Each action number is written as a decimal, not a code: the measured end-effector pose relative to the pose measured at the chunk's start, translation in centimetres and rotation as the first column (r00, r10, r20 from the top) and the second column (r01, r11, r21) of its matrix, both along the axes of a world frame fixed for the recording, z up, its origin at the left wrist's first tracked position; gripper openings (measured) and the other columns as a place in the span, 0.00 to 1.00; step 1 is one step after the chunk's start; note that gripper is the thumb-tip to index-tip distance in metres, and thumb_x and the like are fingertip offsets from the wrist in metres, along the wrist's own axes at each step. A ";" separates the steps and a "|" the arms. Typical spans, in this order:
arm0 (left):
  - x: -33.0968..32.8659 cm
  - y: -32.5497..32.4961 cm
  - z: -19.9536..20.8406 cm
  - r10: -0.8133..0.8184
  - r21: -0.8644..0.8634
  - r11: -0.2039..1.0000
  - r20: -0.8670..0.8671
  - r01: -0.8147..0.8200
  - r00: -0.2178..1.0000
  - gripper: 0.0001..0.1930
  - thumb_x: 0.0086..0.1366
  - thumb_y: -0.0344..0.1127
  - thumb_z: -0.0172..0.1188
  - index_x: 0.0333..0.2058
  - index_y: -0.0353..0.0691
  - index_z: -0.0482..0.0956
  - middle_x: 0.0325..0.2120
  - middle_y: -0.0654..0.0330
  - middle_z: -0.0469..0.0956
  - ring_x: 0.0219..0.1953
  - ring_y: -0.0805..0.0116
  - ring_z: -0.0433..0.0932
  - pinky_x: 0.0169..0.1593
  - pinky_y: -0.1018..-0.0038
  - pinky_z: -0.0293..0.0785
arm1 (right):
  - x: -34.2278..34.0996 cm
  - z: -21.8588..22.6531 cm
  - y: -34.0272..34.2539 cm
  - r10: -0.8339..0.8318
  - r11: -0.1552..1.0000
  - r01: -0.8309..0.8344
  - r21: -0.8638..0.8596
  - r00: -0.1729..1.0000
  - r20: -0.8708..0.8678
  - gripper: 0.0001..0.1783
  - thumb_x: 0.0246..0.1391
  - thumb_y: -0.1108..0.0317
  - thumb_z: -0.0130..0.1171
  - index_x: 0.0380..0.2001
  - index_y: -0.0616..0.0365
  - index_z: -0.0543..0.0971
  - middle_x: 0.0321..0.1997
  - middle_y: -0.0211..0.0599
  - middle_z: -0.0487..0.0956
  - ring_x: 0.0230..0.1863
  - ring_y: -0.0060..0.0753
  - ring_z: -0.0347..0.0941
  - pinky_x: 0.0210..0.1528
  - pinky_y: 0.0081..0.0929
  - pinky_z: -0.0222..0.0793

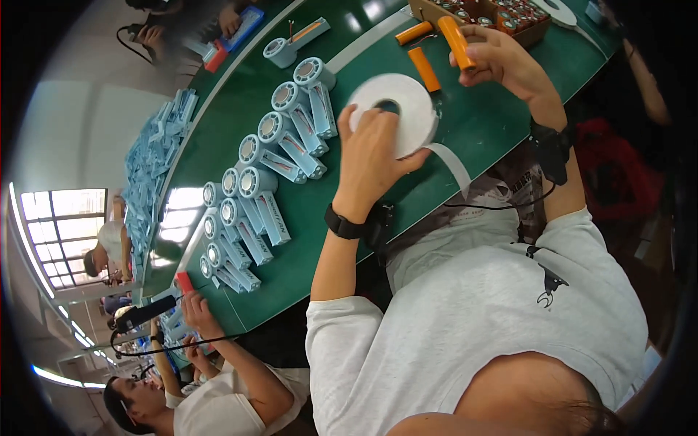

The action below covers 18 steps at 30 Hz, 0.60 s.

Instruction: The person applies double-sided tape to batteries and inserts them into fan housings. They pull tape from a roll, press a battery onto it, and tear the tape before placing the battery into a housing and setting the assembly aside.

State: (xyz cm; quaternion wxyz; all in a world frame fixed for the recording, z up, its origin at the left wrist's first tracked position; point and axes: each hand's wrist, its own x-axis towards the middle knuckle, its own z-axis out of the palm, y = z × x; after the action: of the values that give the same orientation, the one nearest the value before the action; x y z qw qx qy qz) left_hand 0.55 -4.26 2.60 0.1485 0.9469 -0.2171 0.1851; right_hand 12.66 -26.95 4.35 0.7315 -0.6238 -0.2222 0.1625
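Note:
My left hand [372,156] grips a large white roll of tape [414,116], its fingers hooked into the roll's core. A loose strip of tape [452,168] curls from the roll toward the table's near edge. In my right hand [502,64] I pinch an orange cylindrical battery [456,43], held tilted above the table. Two more orange pieces lie close by: one orange battery [424,69] below it and another orange battery [414,33] beside the box, with thin wires near it.
Several light-blue handheld fan bodies [280,134] stand in rows on the green table [320,218] at left. A cardboard box [534,36] of small round parts sits at far right. Blue pieces [156,145] are heaped farther left. A co-worker's hand [200,314] holds a power screwdriver [145,312].

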 end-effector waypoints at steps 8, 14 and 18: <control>-1.7 5.5 0.2 0.342 -0.233 0.933 0.337 -0.274 0.877 0.33 0.36 0.41 0.68 0.41 0.30 0.66 0.34 0.50 0.69 0.41 0.54 0.66 0.56 0.61 0.44 | 2.8 1.8 4.1 0.427 0.607 0.242 -0.757 0.704 0.567 0.20 0.38 0.73 0.48 0.40 0.62 0.70 0.34 0.46 0.74 0.28 0.40 0.73 0.29 0.31 0.68; -1.5 6.6 0.4 0.418 -0.241 0.904 0.313 -0.354 0.853 0.33 0.38 0.41 0.69 0.40 0.29 0.65 0.33 0.49 0.70 0.42 0.53 0.65 0.56 0.60 0.43 | 5.0 1.7 4.6 0.300 0.582 0.406 -0.704 0.697 0.651 0.11 0.37 0.74 0.49 0.30 0.63 0.72 0.26 0.44 0.74 0.27 0.44 0.71 0.28 0.34 0.65; -1.6 6.2 0.0 0.478 -0.249 0.873 0.275 -0.419 0.834 0.31 0.39 0.42 0.69 0.38 0.29 0.65 0.31 0.49 0.70 0.41 0.53 0.64 0.57 0.59 0.42 | 2.0 3.2 5.1 0.497 0.211 0.210 -0.955 0.818 0.289 0.09 0.41 0.69 0.52 0.26 0.64 0.71 0.24 0.44 0.73 0.28 0.44 0.71 0.29 0.34 0.64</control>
State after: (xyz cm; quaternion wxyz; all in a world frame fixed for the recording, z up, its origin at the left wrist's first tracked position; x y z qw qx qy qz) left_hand -1.09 1.91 2.61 0.1467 0.9097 0.0075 0.3885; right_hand 14.67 -21.81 7.55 0.0635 -0.9296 -0.3303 0.1504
